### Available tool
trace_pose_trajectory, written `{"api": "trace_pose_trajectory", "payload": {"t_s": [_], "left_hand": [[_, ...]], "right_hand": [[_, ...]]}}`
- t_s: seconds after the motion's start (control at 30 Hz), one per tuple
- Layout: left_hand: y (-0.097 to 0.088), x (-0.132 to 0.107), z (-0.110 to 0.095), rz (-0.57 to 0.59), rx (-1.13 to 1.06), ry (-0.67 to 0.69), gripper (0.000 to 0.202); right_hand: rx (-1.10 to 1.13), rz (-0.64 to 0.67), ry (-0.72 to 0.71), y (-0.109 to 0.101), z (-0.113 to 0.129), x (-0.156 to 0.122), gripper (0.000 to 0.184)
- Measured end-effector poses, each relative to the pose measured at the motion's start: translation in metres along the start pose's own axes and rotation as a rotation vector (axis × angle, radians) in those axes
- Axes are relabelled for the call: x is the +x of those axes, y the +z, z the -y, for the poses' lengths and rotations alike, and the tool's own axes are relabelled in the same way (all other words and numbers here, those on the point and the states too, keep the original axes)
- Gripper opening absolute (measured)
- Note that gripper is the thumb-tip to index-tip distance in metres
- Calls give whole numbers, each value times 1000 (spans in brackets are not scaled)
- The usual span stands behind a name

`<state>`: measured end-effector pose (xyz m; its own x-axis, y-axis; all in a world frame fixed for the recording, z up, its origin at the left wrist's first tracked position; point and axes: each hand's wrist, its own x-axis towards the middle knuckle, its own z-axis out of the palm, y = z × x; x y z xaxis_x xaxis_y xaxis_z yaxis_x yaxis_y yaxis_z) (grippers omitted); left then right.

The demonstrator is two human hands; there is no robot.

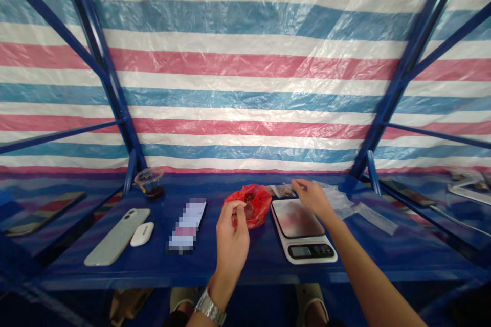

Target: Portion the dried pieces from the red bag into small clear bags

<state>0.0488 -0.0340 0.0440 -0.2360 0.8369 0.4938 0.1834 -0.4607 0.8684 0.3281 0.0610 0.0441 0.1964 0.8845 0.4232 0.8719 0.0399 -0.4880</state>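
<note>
- The left hand [232,237] is pinched closed, just before the red plastic bag [249,205].
- The right hand [312,198] is above the kitchen scale [299,230], beside the clear plastic bag [337,199]; gripping I cannot tell.

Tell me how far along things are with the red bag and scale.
Done: little seems finished; a small packet lies behind the white digital kitchen scale. In hand: the left hand pinches above the red plastic bag; the right hand nears clear plastic. Left: dark pieces in the bag.

Two hands [232,232] [312,198], one scale [299,218], one bag [261,207]
</note>
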Motion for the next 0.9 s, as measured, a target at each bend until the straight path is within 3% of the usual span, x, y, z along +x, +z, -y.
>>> {"api": "trace_pose_trajectory", "payload": {"t_s": [0.23,0.37,0.43,0.53,0.6,0.67,0.77,0.9], "left_hand": [[-4,0,-2,22,27,-54,24],[-2,-2,-3,44,11,-73,24],[1,-5,-3,88,29,-57,25],[8,-15,-5,204,145,51,21],[14,-22,-6,269,231,145,41],[20,-27,-5,300,269,206,67],[24,-28,-2,316,266,211,55],[16,-20,1,263,359,235,47]], "right_hand": [[-325,-4,265,-22,-69,-23,41],[-298,19,356,-29,-75,-30,37],[-170,-93,357,-34,-56,-33,35],[176,-188,176,-40,-3,-47,26],[381,-90,-48,-39,41,-67,24],[472,141,-223,-36,81,-88,19],[465,301,-304,-30,120,-110,12],[398,301,-292,-28,133,-112,15]]}}
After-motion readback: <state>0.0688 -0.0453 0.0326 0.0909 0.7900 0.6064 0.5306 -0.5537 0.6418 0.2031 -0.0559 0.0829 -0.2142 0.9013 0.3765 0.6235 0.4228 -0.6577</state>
